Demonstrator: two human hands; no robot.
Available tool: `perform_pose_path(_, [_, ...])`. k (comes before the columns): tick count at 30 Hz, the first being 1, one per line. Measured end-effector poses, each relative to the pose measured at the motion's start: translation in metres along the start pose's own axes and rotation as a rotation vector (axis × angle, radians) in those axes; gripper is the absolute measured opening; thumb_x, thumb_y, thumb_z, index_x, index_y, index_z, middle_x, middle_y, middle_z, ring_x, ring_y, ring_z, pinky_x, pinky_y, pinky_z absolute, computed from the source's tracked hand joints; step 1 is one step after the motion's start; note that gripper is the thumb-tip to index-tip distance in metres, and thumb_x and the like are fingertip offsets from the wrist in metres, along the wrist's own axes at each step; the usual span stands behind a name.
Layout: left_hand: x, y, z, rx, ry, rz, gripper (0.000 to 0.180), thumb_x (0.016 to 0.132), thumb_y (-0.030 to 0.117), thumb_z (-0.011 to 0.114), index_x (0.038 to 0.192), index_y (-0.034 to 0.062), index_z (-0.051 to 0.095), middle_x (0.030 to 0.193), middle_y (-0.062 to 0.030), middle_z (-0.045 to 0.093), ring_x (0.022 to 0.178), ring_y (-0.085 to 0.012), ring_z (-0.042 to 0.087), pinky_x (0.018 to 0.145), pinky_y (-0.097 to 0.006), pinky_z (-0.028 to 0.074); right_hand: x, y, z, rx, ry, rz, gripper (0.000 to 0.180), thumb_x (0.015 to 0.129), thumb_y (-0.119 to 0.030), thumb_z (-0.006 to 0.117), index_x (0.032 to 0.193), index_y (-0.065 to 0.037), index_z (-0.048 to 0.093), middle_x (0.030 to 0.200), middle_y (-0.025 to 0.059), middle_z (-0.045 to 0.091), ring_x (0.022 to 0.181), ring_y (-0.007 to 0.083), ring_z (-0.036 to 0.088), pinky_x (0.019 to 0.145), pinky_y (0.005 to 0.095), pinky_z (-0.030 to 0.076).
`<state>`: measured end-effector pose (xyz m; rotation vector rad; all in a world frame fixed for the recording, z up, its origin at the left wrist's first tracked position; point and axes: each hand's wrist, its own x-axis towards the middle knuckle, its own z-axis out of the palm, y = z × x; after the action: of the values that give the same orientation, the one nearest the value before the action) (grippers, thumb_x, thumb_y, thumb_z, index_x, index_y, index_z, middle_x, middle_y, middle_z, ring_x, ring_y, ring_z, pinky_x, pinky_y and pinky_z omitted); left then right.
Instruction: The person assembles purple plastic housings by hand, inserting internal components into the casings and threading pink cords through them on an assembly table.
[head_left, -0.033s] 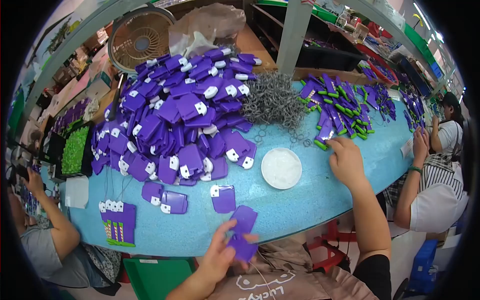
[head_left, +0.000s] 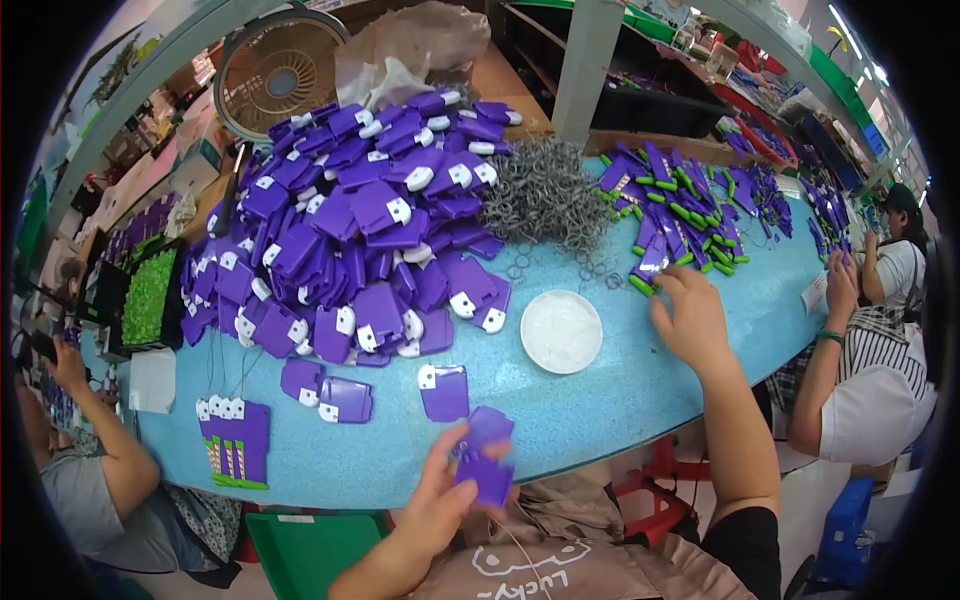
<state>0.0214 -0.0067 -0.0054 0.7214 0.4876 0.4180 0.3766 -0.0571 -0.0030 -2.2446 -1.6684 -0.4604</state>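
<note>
My left hand (head_left: 440, 500) is closed on a flat purple plastic piece (head_left: 487, 480), held low in front of my apron. The piece is blurred; a second purple panel shows at its upper end. On the right, my right hand (head_left: 690, 318) is stretched over the table, fingers bent but apart, its tips beside the green end of a purple strip (head_left: 643, 286). That strip lies at the front of a heap of purple and green strips (head_left: 690, 215). A single purple piece with a white corner (head_left: 443, 393) lies just beyond my left hand.
A large heap of purple pieces with white corners (head_left: 350, 240) covers the left middle. Beside it are grey metal rings (head_left: 550, 195) and a white round dish (head_left: 561, 332). Joined purple-green pieces (head_left: 235, 445) lie at the left. Co-workers sit on both sides; a fan (head_left: 282, 75) stands behind.
The fingers of my right hand have shifted slightly up and opened a little by the strips. The purple piece in my left hand has tilted and moved slightly.
</note>
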Motion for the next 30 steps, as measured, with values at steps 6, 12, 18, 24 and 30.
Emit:
perform_pose_path(6, [-0.004,0.006,0.007,-0.062,0.001,-0.075,0.049,0.092,0.007,0.038,0.137,0.0084,0.018,0.132,-0.0212,0.038,0.104,-0.0326,0.054,0.079,-0.038,0.051,0.003,-0.015,-0.031,0.384,-0.504,0.256,0.031,0.068,-0.013,0.068,0.095,-0.001,0.058,0.072,0.0125,0.054,0.067,0.0269,0.056,0.060,0.0341,0.045])
perform_pose_path(12, [-0.015,0.003,-0.006,-0.043,0.028,-0.272,0.039,0.094,0.025,0.039,0.120,-0.0039,0.041,0.094,-0.0227,0.061,0.076,-0.0282,0.064,0.056,-0.030,0.052,-0.044,-0.003,-0.007,0.887,0.094,0.412,0.033,0.074,-0.006,0.065,0.103,-0.001,0.052,0.080,0.0075,0.058,0.075,0.0158,0.056,0.072,0.0303,0.046])
perform_pose_path(18, [0.005,-0.003,0.026,0.042,0.007,0.308,0.028,0.093,0.016,0.047,0.116,-0.0005,0.046,0.113,-0.0108,0.056,0.098,-0.0147,0.054,0.085,-0.028,0.043,-0.082,-0.160,-0.047,1.074,-0.168,-0.349,0.031,0.062,-0.015,0.078,0.088,-0.009,0.062,0.073,0.0064,0.060,0.061,0.0260,0.057,0.054,0.0346,0.045])
perform_pose_path(24, [-0.026,0.028,0.000,-0.084,-0.008,-0.170,0.032,0.090,0.019,0.053,0.116,0.0011,0.047,0.097,-0.0106,0.062,0.080,-0.0138,0.061,0.072,-0.025,0.049,-0.082,-0.167,-0.027,1.562,-0.424,-0.071,0.040,0.072,-0.003,0.064,0.110,-0.002,0.054,0.078,0.0088,0.061,0.072,0.0248,0.059,0.064,0.0334,0.045])
perform_pose_path(30, [-0.039,0.022,-0.002,-0.269,-0.585,-0.498,0.037,0.086,0.018,0.059,0.114,-0.0015,0.045,0.085,-0.0100,0.063,0.069,-0.0118,0.060,0.060,-0.022,0.048,-0.038,-0.202,-0.024,1.284,-0.382,-0.618,0.036,0.070,-0.009,0.062,0.106,-0.006,0.059,0.089,0.0063,0.059,0.077,0.0240,0.058,0.063,0.0332,0.043])
